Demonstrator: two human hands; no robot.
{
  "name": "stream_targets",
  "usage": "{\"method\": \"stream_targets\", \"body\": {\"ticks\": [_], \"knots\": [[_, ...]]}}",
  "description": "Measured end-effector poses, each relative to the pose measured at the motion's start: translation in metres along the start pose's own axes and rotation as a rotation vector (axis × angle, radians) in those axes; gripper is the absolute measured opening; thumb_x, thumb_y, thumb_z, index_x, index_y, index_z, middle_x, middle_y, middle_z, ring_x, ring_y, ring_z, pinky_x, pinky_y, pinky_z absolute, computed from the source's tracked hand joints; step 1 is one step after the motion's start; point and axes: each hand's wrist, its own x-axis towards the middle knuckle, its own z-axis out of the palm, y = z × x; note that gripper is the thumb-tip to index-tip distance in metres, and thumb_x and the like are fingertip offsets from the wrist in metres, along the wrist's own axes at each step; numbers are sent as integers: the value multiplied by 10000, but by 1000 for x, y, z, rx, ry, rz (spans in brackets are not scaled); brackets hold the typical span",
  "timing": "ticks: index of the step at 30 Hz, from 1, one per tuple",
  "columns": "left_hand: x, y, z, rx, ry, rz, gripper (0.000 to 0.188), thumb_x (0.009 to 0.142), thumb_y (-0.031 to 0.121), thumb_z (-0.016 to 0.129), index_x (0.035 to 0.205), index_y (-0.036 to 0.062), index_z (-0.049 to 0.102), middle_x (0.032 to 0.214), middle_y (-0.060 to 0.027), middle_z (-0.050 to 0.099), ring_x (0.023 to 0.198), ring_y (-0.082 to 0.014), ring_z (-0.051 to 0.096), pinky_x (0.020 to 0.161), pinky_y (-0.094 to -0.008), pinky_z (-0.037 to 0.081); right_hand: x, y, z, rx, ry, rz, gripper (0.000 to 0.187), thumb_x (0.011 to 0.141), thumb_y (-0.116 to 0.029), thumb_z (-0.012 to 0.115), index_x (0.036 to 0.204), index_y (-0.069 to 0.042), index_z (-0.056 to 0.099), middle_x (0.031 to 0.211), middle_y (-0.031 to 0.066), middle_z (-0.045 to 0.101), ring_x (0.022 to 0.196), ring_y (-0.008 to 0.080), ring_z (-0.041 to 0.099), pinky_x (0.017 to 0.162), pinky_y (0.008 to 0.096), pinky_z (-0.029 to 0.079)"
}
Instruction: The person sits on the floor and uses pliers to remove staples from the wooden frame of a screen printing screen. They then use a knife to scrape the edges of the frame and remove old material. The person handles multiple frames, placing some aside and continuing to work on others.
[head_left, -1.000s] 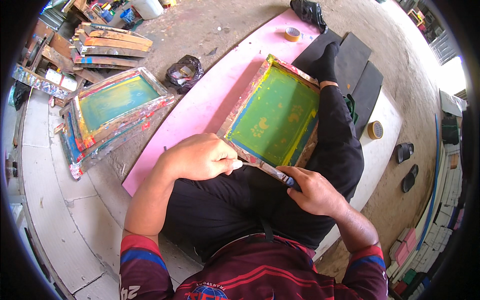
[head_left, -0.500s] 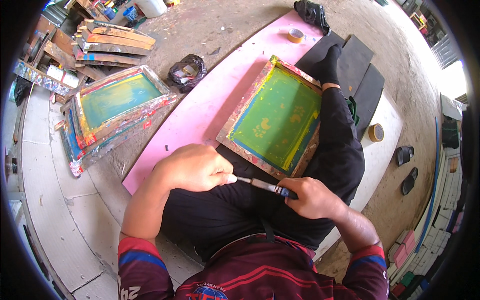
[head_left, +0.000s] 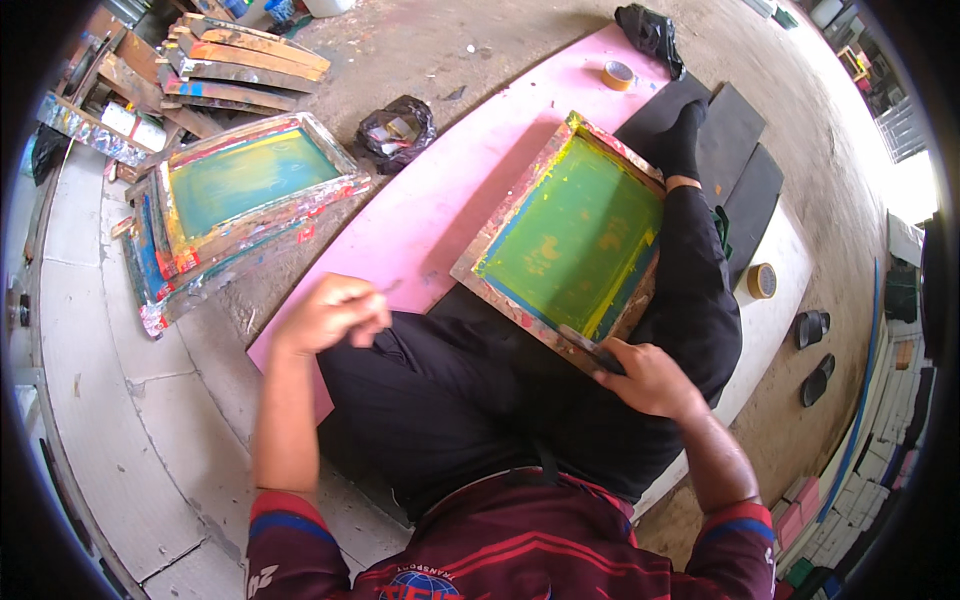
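Observation:
My right hand (head_left: 650,380) is closed round the dark handle of a slim cutter knife (head_left: 590,348). The knife's metal end points up and left, over the near edge of a screen-printing frame (head_left: 490,245). Yellow and green ink covers the mesh inside that paint-stained wooden frame, which leans by my stretched-out leg. Away to the left, my left hand (head_left: 335,315) is raised above my bent knee, its curled fingers smeared by motion. A tiny dark scrap (head_left: 394,286) shows just off its fingertips; whether it is held I cannot tell.
Pink board (head_left: 400,240) lies under the frame, with tape rolls (head_left: 617,75) (head_left: 762,281) and black sheets (head_left: 725,130) about. Stacked screen frames (head_left: 240,190), a black bag of scraps (head_left: 395,135) and wooden pieces (head_left: 245,70) are at left. Sandals (head_left: 816,380) lie at right.
My left hand has left the knife's tip and swung left and up. My right hand has shifted slightly right with the knife, bringing it over the frame's near edge.

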Motion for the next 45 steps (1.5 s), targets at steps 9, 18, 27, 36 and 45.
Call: {"method": "stream_targets", "body": {"ticks": [9,18,27,36,45], "knots": [[90,-151,190,-1232,36,141,349,1089,394,687,1120,54,760,1259,-89,724,1147,-185,655,1028,-373,500,89,-35,116,482,260,-88,512,983,-232,776,1378,19,567,1115,328,710,1061,504,727,893,550,576],[84,-123,197,-1191,442,62,308,1141,385,612,1111,99,721,994,-26,680,893,-128,644,776,-292,541,88,-71,144,128,505,-216,282,945,-195,804,1168,-49,711,1308,176,638,1210,421,635,999,518,546],[100,-126,175,-868,599,70,394,1161,337,588,1408,61,723,957,40,599,914,-78,602,785,-277,529,122,-52,156,314,514,-222,189,1019,-175,744,1111,-13,707,1062,156,710,1029,313,692,947,462,541],[83,-114,140,-825,672,36,989,1074,68,668,1759,374,24,1175,-35,644,948,-182,730,709,-368,579,133,-41,153,891,261,58,238,1185,-242,526,1275,-31,464,982,31,540,808,91,539,707,264,509],[87,-132,150,-1104,459,-38,398,1078,254,726,1435,128,605,1179,-35,758,1019,-164,735,810,-321,565,144,-61,198,869,492,-72,270,1142,-247,617,1270,-20,545,1066,135,684,990,183,671,869,358,541]]}}
